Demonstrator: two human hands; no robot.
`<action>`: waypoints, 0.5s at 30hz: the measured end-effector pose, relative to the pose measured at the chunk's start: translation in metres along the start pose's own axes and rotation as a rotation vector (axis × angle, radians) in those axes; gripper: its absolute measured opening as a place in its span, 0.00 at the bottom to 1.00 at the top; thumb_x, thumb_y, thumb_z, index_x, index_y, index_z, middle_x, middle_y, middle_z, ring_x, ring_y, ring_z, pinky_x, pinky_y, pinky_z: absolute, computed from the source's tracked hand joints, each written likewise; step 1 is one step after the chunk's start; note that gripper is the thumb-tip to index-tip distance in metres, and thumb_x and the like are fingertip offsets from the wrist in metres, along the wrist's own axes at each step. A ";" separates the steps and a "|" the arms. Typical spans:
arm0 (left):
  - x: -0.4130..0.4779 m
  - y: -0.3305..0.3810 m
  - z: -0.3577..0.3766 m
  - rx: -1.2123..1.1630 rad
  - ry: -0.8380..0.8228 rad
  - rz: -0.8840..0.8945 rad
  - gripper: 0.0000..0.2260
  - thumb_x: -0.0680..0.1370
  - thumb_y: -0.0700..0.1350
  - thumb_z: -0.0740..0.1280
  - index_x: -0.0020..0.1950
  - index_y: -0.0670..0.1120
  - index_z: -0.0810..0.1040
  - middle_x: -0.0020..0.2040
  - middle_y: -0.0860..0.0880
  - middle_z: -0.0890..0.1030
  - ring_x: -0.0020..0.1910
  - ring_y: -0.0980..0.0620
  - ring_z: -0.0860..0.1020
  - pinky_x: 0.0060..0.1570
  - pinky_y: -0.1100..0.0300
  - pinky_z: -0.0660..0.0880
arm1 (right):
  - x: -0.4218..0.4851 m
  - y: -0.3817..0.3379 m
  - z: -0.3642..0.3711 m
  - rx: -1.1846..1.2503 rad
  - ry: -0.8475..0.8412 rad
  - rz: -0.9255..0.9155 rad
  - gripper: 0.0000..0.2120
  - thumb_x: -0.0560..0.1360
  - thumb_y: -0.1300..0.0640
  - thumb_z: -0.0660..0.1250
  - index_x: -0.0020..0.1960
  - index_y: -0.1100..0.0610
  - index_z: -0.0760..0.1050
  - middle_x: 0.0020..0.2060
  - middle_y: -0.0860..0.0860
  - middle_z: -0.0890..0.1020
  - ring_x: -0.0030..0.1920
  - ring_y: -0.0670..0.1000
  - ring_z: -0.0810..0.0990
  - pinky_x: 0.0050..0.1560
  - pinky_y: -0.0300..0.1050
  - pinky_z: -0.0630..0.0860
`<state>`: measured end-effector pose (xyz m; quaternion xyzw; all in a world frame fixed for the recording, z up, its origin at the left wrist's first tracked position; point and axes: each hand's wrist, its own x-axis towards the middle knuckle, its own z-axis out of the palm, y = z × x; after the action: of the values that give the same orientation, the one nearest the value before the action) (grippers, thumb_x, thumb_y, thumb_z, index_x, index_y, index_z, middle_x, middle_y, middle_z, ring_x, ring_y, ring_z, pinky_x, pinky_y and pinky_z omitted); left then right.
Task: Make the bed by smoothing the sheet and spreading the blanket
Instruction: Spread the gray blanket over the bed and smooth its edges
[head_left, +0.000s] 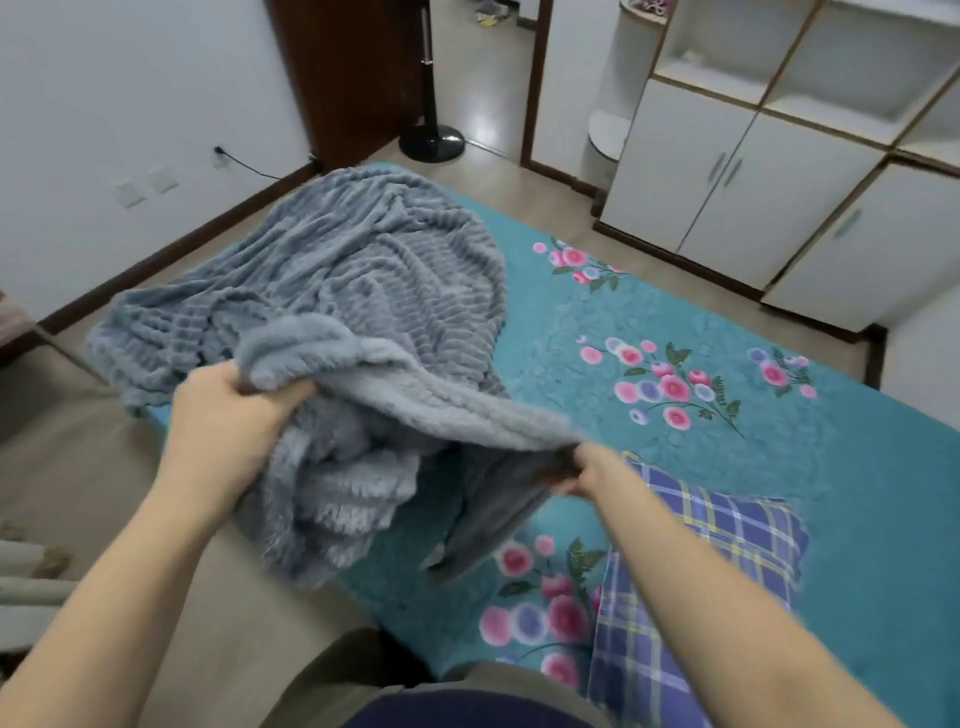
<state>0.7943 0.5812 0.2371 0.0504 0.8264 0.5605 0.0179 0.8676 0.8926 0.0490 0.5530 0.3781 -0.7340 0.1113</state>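
A grey ribbed fleece blanket (337, 291) lies bunched over the left half of the bed, partly lifted toward me. My left hand (228, 410) grips one part of its near edge, and my right hand (597, 467) pinches the same edge further right, so the edge stretches between them above the bed. The teal sheet (649, 322) with pink and blue flower prints covers the mattress and lies bare on the right side. The sheet under the blanket is hidden.
A blue plaid pillow (701, 561) lies on the bed near my right forearm. White cabinets (753, 176) stand past the bed's far right side. A black fan base (431, 140) stands by the doorway. Beige floor (104, 467) runs along the bed's left side.
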 end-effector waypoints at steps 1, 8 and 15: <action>-0.001 -0.006 0.010 0.108 -0.052 -0.023 0.02 0.69 0.51 0.75 0.39 0.57 0.84 0.37 0.58 0.85 0.39 0.60 0.81 0.42 0.58 0.79 | -0.003 -0.035 -0.019 0.062 0.030 -0.115 0.13 0.81 0.63 0.57 0.38 0.62 0.71 0.24 0.56 0.80 0.23 0.54 0.79 0.20 0.45 0.76; -0.008 -0.003 0.092 0.307 -0.451 0.111 0.11 0.67 0.63 0.72 0.47 0.65 0.79 0.39 0.63 0.83 0.42 0.68 0.79 0.43 0.56 0.78 | -0.081 -0.256 -0.138 0.464 0.545 -1.004 0.14 0.82 0.57 0.52 0.38 0.54 0.67 0.32 0.54 0.70 0.37 0.51 0.70 0.41 0.37 0.70; -0.025 -0.058 0.146 0.331 -0.731 -0.107 0.41 0.63 0.60 0.78 0.72 0.61 0.62 0.69 0.53 0.71 0.68 0.54 0.69 0.53 0.61 0.70 | -0.045 -0.182 -0.216 -0.255 0.617 -0.769 0.23 0.76 0.63 0.66 0.69 0.52 0.68 0.50 0.51 0.79 0.37 0.46 0.76 0.30 0.38 0.69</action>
<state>0.8285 0.6926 0.1288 0.2054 0.8462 0.3634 0.3312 0.9352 1.1535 0.1459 0.5470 0.6562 -0.4724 -0.2171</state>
